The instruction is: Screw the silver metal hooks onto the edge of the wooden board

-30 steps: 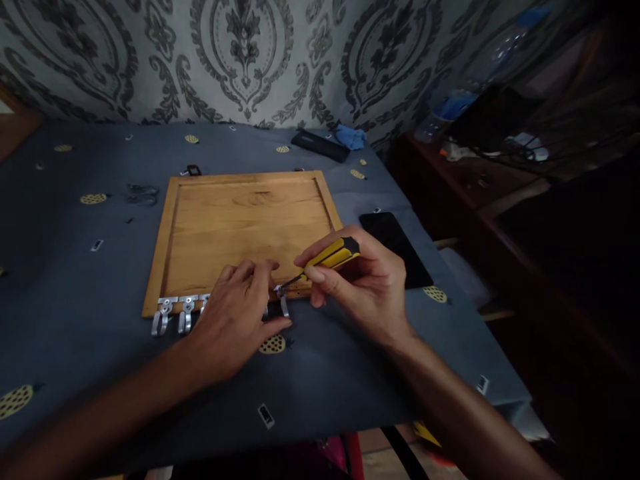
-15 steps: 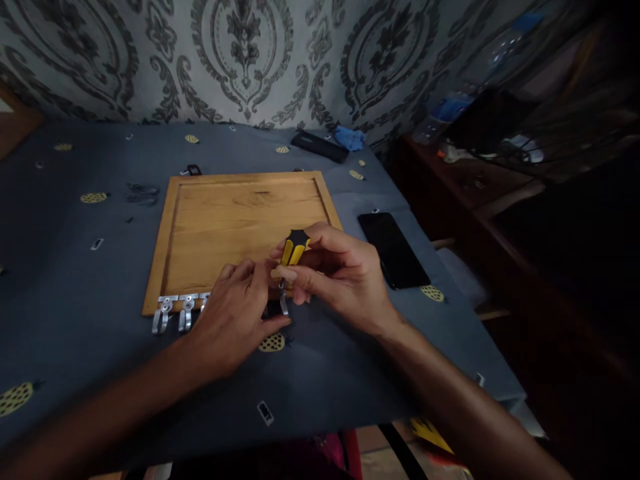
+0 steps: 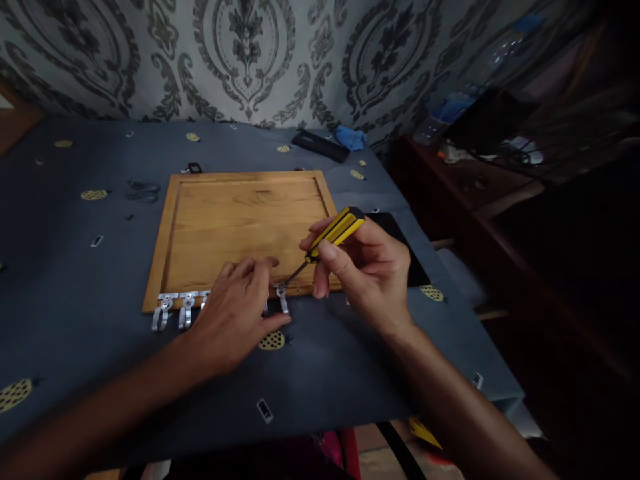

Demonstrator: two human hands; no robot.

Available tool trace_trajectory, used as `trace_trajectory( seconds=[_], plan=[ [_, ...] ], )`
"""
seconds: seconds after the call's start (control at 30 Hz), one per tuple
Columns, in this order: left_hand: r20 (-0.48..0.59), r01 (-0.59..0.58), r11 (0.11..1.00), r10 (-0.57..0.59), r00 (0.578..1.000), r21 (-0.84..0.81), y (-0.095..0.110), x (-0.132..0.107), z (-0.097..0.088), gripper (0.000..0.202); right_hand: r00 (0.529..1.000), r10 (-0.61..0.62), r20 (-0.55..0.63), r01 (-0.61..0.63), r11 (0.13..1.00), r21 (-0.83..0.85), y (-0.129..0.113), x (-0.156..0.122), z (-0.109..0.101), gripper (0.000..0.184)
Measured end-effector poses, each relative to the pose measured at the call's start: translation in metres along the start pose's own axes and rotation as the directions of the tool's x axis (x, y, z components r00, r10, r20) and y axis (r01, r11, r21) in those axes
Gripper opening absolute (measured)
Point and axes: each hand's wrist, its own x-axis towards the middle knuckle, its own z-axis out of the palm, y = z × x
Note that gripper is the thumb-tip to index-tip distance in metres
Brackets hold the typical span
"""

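A wooden board (image 3: pixel 245 220) lies flat on a dark blue cloth. Along its near edge sits a row of metal hooks (image 3: pixel 173 310). My left hand (image 3: pixel 235 313) lies flat over the middle of that row, fingers stretched out and pressing down beside one hook (image 3: pixel 283 299). My right hand (image 3: pixel 365 267) is closed on a yellow and black screwdriver (image 3: pixel 333 233). The tool slants down to the left, and its tip rests on the top of that hook at the board's edge.
A black phone (image 3: pixel 400 247) lies right of the board, partly behind my right hand. A dark flat case (image 3: pixel 320 145) and a blue cloth (image 3: pixel 350 137) sit at the back. A dark wooden side table (image 3: pixel 480 187) with clutter stands to the right. The table edge is near me.
The screwdriver handle has swung from nearly upright back to a slant up and to the right. My right hand rose slightly with it. My left hand has stayed in place.
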Motion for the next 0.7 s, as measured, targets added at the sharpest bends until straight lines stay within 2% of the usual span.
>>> trace_trajectory(
  seconds=[0.27, 0.7],
  plan=[
    [0.0, 0.009, 0.999, -0.009, 1.0, -0.033, 0.0004, 0.0001, 0.0007, 0.06, 0.998, 0.052, 0.028, -0.052, 0.998, -0.02, 0.0021, -0.0013, 0.0006, 0.024],
    [0.004, 0.029, 0.998, -0.028, 1.0, -0.06, 0.003, 0.0012, -0.0016, 0.067, 0.995, 0.035, 0.098, -0.041, 0.998, 0.057, 0.0064, -0.0033, 0.0025, 0.013]
  ],
)
